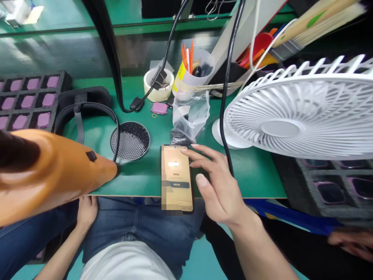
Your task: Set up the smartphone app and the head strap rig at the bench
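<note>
A smartphone [176, 179] with a tan screen reading "Vela" lies at the front edge of the green bench [253, 179], its lower end jutting past the edge. My right hand [214, 181] spreads over it, with the index fingertip on the screen's upper right and the thumb beside the phone. My left hand [87, 212] rests on my jeans below the bench, holding nothing. Above it, an orange nozzle-shaped tool [55, 171] looms close to the camera, its tip near the bench edge.
A white fan [279, 128] stands right of the phone. Behind it are a plastic bag [189, 116], a cup of pens [192, 70] and a tape roll [159, 85]. A round mesh disc [130, 140] and a tray of pink pieces [29, 101] lie left. A co-worker's hand [352, 243] shows lower right.
</note>
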The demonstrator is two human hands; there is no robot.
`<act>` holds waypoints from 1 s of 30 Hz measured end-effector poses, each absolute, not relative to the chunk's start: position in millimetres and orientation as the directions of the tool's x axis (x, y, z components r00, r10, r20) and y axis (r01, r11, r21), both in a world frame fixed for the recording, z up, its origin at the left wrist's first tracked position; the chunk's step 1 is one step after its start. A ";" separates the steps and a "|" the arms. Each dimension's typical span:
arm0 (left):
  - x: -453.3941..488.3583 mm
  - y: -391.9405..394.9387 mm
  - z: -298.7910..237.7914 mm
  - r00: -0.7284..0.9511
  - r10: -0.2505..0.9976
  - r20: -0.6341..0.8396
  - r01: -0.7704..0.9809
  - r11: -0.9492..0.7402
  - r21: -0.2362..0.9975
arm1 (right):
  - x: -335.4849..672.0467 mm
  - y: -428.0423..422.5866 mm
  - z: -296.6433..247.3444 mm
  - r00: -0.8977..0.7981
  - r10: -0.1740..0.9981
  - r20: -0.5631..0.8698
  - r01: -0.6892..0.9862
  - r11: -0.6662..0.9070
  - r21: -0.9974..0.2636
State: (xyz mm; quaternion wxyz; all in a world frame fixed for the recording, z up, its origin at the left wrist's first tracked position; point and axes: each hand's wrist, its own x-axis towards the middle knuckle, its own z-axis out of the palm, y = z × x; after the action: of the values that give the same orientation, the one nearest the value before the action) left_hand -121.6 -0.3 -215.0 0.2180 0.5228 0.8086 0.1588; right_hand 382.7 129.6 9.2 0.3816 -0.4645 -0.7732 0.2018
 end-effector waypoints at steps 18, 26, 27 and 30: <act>-114.9 3.4 -207.7 -0.380 0.902 -0.204 0.774 0.431 0.465 | 377.9 130.6 13.1 -0.323 0.857 0.401 0.583 0.514 -0.629; -113.0 6.5 -202.9 -0.354 0.911 -0.213 0.783 0.413 0.465 | 384.7 118.9 9.8 -0.272 0.863 0.426 0.589 0.499 -0.636; -112.7 6.3 -203.0 -0.357 0.910 -0.211 0.782 0.415 0.464 | 385.7 113.6 7.3 -0.254 0.861 0.440 0.581 0.499 -0.643; -111.7 6.2 -202.9 -0.364 0.908 -0.206 0.781 0.418 0.464 | 387.5 100.0 0.4 -0.235 0.850 0.471 0.550 0.516 -0.657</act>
State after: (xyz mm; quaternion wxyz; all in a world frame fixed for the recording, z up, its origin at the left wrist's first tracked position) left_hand -111.7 6.2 -202.9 0.2197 0.5194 0.8130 0.1452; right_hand 387.5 100.0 0.4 0.4160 -0.4574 -0.7649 0.1806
